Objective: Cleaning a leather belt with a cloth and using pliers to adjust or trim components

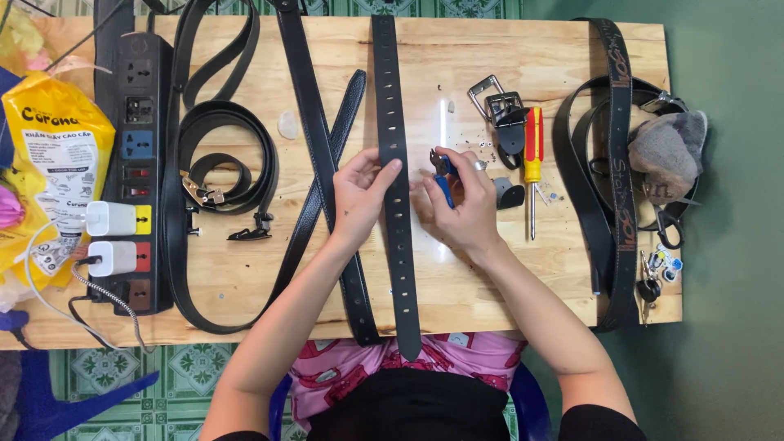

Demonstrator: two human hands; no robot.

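**Punched belt pinned flat, small tool beside it**

A long black belt (395, 175) with a row of slots lies lengthwise down the middle of the wooden bench (245, 282), its near end hanging over the edge. The left hand (359, 196) rests on it with fingers spread flat, pressing rather than gripping. The right hand (461, 204) is closed around a small blue-handled tool (442, 175) just beside the strap. The belt looks light, limp along its length, and smooth enough to slide, so holding it flat near the working spot seems soundest. A red-and-yellow screwdriver (532, 159) and a metal buckle (498, 106) lie near the right hand.
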